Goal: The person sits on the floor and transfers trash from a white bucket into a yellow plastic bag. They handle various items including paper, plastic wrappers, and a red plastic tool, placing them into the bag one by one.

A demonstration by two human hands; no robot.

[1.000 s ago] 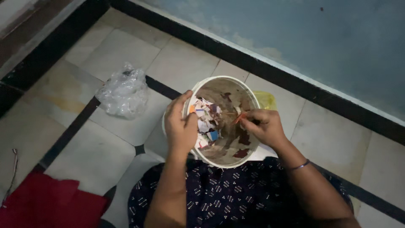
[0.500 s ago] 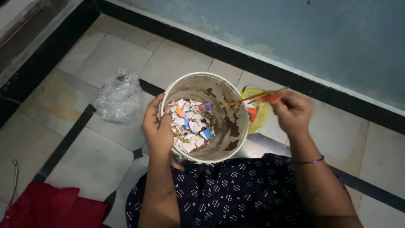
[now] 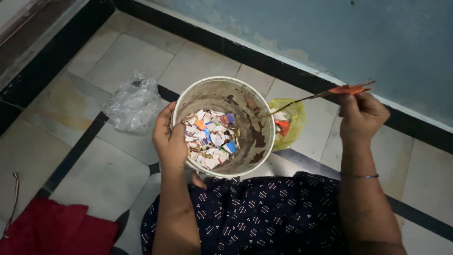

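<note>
The right hand (image 3: 361, 115) has lifted its stick (image 3: 302, 98) beyond the bucket (image 3: 222, 85).

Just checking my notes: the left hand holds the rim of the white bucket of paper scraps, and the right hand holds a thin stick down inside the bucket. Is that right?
Not quite. The left hand does grip the rim of the white bucket of paper scraps, but the head view shows the right hand holding the thin stick raised outside the bucket, off to its right, above the floor.

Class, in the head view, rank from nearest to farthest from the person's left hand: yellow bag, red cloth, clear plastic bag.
From the left hand:
1. Clear plastic bag, up-left on the floor.
2. Yellow bag, beyond the bucket.
3. Red cloth, bottom-left corner.
</note>
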